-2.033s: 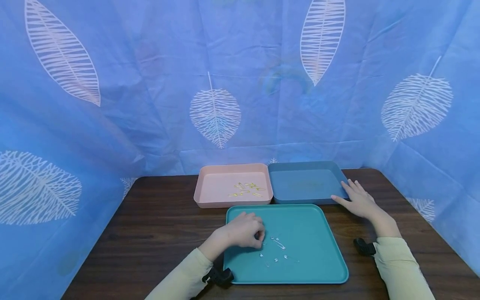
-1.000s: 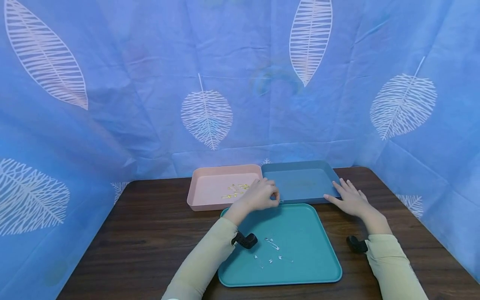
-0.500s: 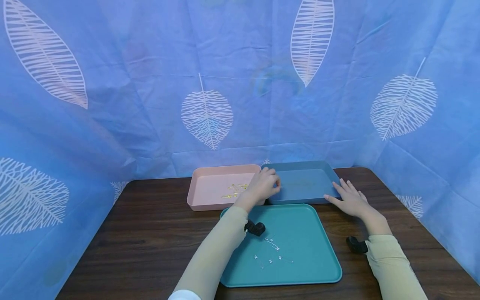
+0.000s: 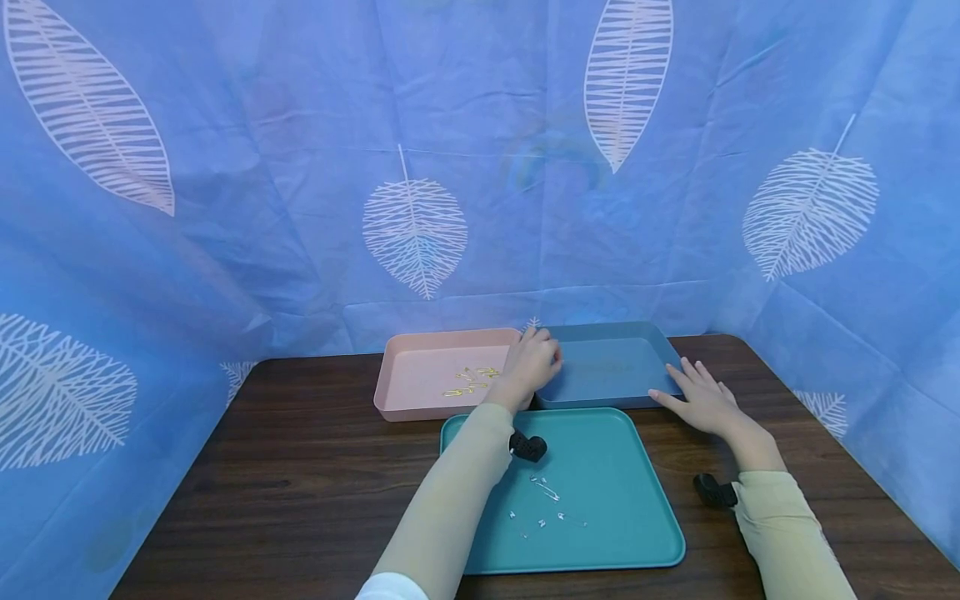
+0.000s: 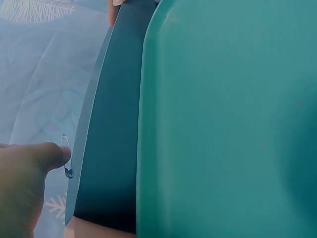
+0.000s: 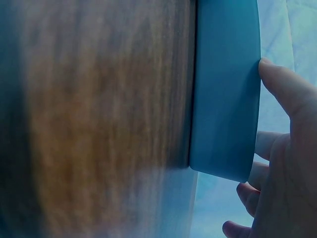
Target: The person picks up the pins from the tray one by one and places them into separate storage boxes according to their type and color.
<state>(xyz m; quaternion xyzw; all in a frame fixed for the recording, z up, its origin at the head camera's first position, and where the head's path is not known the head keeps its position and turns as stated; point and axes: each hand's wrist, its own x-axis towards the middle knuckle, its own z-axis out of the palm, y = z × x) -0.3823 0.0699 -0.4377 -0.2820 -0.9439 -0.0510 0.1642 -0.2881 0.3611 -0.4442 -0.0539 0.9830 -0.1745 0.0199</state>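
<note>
Silver safety pin (image 5: 66, 157) is pinched in my left hand (image 4: 534, 362), held over the near-left corner of the blue tray (image 4: 609, 371). My right hand (image 4: 703, 398) lies flat, fingers straight, against that tray's right side, I judge to steady it. Nearer me, more pins (image 4: 545, 488) lie on the teal tray (image 4: 600, 467); left, gold pins (image 4: 468, 379) in the pink tray (image 4: 420, 379).

Counter (image 4: 300, 467) left of teal tray (image 4: 637, 500) open; pink tray (image 4: 405, 375) and blue tray (image 4: 622, 367) block the back.
</note>
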